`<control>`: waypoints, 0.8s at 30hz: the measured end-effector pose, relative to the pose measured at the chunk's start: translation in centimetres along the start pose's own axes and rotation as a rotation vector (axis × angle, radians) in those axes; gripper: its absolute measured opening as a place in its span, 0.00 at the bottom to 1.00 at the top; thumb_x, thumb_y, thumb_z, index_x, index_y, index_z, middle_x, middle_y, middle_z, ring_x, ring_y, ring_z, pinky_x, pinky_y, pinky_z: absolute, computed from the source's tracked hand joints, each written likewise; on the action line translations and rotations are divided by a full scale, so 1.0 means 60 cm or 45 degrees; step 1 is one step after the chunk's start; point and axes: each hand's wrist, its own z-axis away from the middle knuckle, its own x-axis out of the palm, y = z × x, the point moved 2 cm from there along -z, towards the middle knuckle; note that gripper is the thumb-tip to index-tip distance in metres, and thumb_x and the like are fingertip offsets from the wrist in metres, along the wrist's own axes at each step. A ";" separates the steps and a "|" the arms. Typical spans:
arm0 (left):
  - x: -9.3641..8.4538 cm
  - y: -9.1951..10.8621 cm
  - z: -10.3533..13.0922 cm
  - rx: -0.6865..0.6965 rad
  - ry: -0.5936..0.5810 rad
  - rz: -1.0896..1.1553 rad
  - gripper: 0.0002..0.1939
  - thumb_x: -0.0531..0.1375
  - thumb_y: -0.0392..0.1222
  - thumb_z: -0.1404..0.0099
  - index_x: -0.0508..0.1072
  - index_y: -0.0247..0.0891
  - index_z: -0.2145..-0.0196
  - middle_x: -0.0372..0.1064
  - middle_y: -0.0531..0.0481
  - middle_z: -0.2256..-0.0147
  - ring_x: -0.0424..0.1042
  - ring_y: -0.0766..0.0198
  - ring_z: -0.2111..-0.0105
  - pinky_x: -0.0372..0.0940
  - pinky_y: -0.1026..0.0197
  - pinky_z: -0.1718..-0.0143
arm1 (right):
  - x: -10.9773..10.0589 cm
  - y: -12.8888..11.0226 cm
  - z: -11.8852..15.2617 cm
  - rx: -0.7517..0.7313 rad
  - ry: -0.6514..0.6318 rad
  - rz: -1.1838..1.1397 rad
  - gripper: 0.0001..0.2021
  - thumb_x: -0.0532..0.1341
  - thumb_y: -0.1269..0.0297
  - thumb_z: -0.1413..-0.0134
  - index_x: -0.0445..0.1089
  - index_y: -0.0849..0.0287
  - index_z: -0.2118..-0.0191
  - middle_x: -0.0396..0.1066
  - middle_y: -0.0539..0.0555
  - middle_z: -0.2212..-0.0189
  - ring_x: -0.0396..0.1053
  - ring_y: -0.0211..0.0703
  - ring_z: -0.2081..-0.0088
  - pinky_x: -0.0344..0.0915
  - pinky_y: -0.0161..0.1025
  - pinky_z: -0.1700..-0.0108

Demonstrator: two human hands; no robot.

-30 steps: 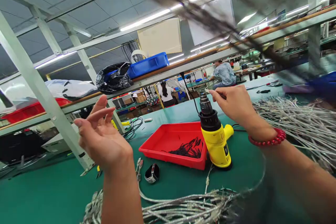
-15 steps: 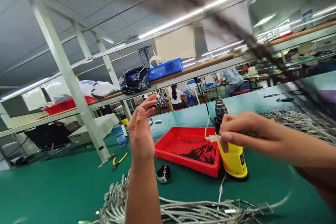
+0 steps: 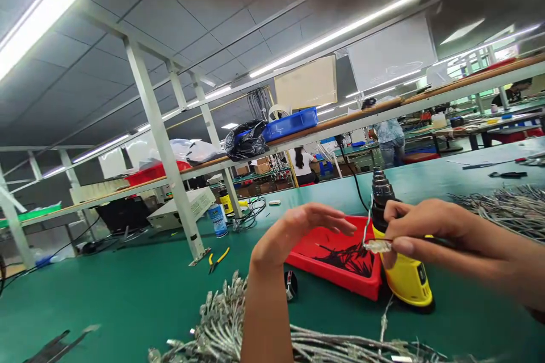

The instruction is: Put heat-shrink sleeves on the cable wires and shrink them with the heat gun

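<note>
My right hand (image 3: pixel 430 232) pinches a clear plastic cable connector (image 3: pixel 378 245) between thumb and fingertips. Thin pale and dark wires (image 3: pixel 368 218) stick out of it. My left hand (image 3: pixel 302 229) is raised over the near side of a red tray (image 3: pixel 336 275), its fingers stretched out toward the connector and apart from it. In the tray lie short black tubes or wire pieces (image 3: pixel 349 259). Just behind my right hand a yellow heat gun (image 3: pixel 406 278) stands with its metal nozzle up. Below my left forearm a pile of grey cables (image 3: pixel 225 317) spreads over the green bench.
Yellow-handled pliers (image 3: pixel 219 259) and a blue can (image 3: pixel 218 220) are on the left. A dark watch-like item (image 3: pixel 291 285) sits by the tray. More cables (image 3: pixel 506 212) lie at right. An overhead shelf (image 3: pixel 289 139) holds a blue bin (image 3: pixel 292 123). People work far behind.
My left hand has turned from upright to reaching right, over the tray and closer to the connector. My right hand still pinches the connector. The view has shifted left and up.
</note>
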 end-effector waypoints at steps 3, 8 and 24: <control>0.008 0.004 -0.005 -0.027 -0.026 -0.124 0.14 0.62 0.37 0.34 0.79 0.43 0.51 0.78 0.44 0.52 0.75 0.54 0.51 0.67 0.55 0.50 | 0.002 -0.002 -0.001 0.001 -0.061 -0.071 0.12 0.61 0.51 0.40 0.79 0.48 0.61 0.79 0.49 0.67 0.74 0.42 0.66 0.60 0.44 0.37; 0.024 0.012 -0.022 0.076 0.108 -0.170 0.15 0.74 0.39 0.49 0.83 0.47 0.62 0.79 0.47 0.60 0.76 0.60 0.61 0.68 0.60 0.59 | 0.023 -0.014 -0.018 0.117 0.023 -0.128 0.22 0.58 0.44 0.40 0.76 0.55 0.72 0.70 0.51 0.77 0.66 0.39 0.73 0.67 0.36 0.63; 0.042 -0.020 -0.057 0.225 0.460 0.097 0.10 0.75 0.46 0.52 0.82 0.42 0.73 0.66 0.50 0.72 0.65 0.67 0.73 0.62 0.65 0.73 | 0.081 0.000 -0.025 0.384 -0.222 -0.688 0.30 0.52 0.42 0.36 0.72 0.61 0.77 0.42 0.44 0.86 0.37 0.29 0.83 0.36 0.35 0.81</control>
